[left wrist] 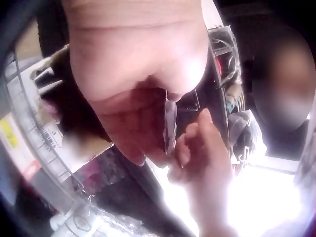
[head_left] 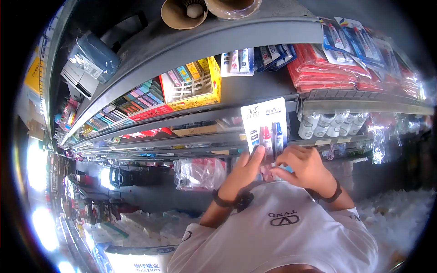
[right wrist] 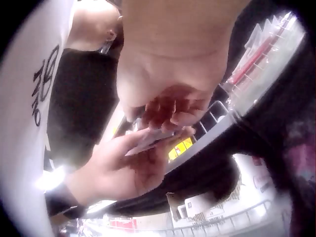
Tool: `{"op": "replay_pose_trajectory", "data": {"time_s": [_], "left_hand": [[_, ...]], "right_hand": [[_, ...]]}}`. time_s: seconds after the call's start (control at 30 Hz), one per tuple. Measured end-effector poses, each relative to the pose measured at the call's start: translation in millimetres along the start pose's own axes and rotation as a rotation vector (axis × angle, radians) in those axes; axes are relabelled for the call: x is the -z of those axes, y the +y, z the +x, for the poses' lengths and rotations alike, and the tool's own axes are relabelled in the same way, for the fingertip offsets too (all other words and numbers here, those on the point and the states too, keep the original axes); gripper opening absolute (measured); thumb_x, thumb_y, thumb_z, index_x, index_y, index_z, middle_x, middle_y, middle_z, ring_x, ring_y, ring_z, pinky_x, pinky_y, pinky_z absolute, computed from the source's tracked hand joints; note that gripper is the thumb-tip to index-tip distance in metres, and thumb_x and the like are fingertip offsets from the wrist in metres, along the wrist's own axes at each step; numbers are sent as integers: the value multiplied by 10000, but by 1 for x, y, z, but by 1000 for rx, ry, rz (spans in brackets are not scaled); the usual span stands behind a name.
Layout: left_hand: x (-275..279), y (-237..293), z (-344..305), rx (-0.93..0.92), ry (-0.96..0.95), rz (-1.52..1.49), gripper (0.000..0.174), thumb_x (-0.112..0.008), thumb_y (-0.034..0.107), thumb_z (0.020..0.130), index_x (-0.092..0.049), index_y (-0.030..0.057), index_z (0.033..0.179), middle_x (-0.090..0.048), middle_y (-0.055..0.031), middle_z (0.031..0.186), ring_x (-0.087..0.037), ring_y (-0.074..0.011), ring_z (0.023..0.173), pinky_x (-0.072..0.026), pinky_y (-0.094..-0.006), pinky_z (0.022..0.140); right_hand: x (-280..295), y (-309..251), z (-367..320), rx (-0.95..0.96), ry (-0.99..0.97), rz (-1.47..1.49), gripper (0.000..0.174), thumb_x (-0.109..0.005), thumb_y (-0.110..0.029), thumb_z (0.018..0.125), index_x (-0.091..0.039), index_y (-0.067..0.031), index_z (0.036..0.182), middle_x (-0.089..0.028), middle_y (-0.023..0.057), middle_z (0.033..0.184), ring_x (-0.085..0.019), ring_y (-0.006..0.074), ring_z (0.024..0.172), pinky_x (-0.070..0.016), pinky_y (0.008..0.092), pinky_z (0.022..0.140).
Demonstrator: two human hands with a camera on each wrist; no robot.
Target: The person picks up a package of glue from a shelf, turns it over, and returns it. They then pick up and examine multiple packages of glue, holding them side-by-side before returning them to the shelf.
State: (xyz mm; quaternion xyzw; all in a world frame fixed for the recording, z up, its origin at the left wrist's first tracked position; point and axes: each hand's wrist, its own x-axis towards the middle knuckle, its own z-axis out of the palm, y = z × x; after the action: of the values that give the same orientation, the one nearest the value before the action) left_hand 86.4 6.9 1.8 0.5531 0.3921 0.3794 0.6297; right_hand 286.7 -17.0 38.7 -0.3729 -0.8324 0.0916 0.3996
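A white blister card [head_left: 264, 117] stands in front of the chest in the head view, with two glue tubes on it, one red-capped tube [head_left: 266, 139] and one blue-capped tube [head_left: 278, 135]. My left hand [head_left: 242, 175] grips its lower left side, thumb lying over the front. At the lower right my right hand [head_left: 304, 167] pinches the card's bottom part with curled fingers. The left wrist view shows the card edge-on [left wrist: 170, 123] between the left palm and the right fingers. In the right wrist view, the left hand [right wrist: 131, 170] supports it under the right fingers.
Ahead is a shelf with a yellow box [head_left: 195, 91] of small packs, a hanging glue card [head_left: 237, 62] and stacked red packets [head_left: 321, 73]. White rolls [head_left: 332, 124] sit below at right. A plastic-wrapped bundle [head_left: 200, 174] lies lower down, left of the hands.
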Motion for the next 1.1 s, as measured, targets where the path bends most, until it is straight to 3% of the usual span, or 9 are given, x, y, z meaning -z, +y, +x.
{"op": "replay_pose_trajectory", "data": {"time_s": [0.17, 0.47, 0.87, 0.97, 1.1], "left_hand": [[0, 7, -3, -18, 63, -10, 467, -418, 377, 1044, -594, -15, 1226, -659, -84, 1088, -580, -131, 996, -454, -301, 896], [2, 2, -4, 8, 100, 72, 474, -424, 374, 1040, -577, -32, 1231, -650, -93, 1086, -571, -144, 986, -452, -316, 880], [-4, 6, -6, -65, 57, 86, 464, -396, 358, 1046, -582, -40, 1198, -646, -87, 1069, -569, -151, 971, -453, -320, 872], [-4, -2, -5, -118, 65, 119, 410, -448, 313, 1030, -583, -40, 1186, -649, -98, 1069, -575, -173, 987, -455, -328, 872], [-2, -18, -7, 7, 51, 221, 353, -562, 233, 969, -582, -34, 1199, -647, -113, 1100, -578, -187, 1037, -455, -345, 896]], "right_hand": [[5, 12, -12, -257, 79, 36, 276, -756, -247, 828, -589, -55, 720, -591, 72, 604, -595, 255, 528, -441, 352, 473], [-2, 18, -19, -262, -33, 66, 290, -688, -273, 886, -588, -35, 755, -583, 113, 617, -593, 330, 566, -449, 390, 514], [0, 14, -22, -223, -16, 62, 264, -708, -244, 873, -585, -14, 842, -602, 125, 625, -610, 316, 561, -458, 384, 510], [5, 11, -26, -287, -6, 147, 227, -694, -225, 887, -598, -21, 865, -609, 106, 618, -618, 306, 551, -467, 377, 502], [13, 9, -32, -276, 63, 222, 148, -668, -186, 904, -612, -49, 894, -632, 68, 634, -653, 264, 571, -487, 347, 505]]}}
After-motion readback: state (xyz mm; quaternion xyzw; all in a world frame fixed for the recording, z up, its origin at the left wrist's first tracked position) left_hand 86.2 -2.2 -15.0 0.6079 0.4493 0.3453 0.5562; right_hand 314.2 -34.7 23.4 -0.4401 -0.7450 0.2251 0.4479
